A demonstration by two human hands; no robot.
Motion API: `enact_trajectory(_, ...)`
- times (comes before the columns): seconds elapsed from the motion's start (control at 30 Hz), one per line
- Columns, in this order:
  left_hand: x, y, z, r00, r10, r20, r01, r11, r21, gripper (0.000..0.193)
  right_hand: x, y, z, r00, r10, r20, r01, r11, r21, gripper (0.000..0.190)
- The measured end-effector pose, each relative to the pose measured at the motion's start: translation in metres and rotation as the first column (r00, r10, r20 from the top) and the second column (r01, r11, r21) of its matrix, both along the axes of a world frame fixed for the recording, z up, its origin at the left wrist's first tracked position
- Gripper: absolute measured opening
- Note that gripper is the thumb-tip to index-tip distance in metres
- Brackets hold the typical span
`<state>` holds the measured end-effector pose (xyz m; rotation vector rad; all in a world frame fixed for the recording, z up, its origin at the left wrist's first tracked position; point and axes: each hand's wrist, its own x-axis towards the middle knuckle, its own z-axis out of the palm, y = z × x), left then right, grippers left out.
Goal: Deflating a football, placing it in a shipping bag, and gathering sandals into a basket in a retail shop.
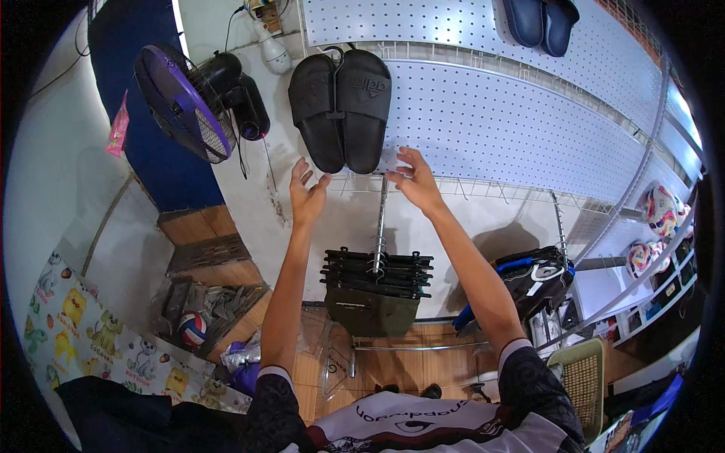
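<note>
A pair of black Adidas slide sandals [340, 113] hangs from a black hook at the left end of a white perforated metal shelf panel [498, 130]. Just below the left sandal's lower end is my left hand [308, 195], raised with its fingers apart and holding nothing. My right hand [416, 181] is up to the right of the sandals' lower ends, fingers spread and bent, with nothing in it. Neither hand appears to grip the sandals. Below and between my forearms, dark green garments [371, 311] hang on black clip hangers [376, 269] from a metal arm.
A purple and black fan [187, 105] is on the left, near a light bulb [276, 54]. Dark slides [541, 25] rest at upper right. Black bags [535, 280] hang right of my right forearm. A green plastic basket [592, 385] and balls [665, 212] are at right.
</note>
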<state>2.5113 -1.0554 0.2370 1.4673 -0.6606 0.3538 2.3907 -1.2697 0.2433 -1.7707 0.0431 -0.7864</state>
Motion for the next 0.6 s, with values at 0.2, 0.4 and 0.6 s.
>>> enact_trajectory(0.2,0.044,-0.018,0.002,0.999,-0.007,-0.042,0.005,0.998,-0.059,0.069,0.019,0.015,0.029,0.992,0.128,-0.016,-0.122,0.972,0.202,0.087)
enact_trajectory(0.4,0.019,-0.006,0.004,0.995,0.053,0.086,-0.049,0.998,-0.051,0.055,-0.002,0.028,0.029,0.991,0.123,0.045,-0.130,0.968,0.215,0.082)
enact_trajectory(0.6,-0.005,0.011,0.007,0.971,0.120,0.207,-0.103,0.991,-0.090,0.054,-0.020,0.047,0.036,0.988,0.087,0.127,-0.103,0.987,0.124,0.078)
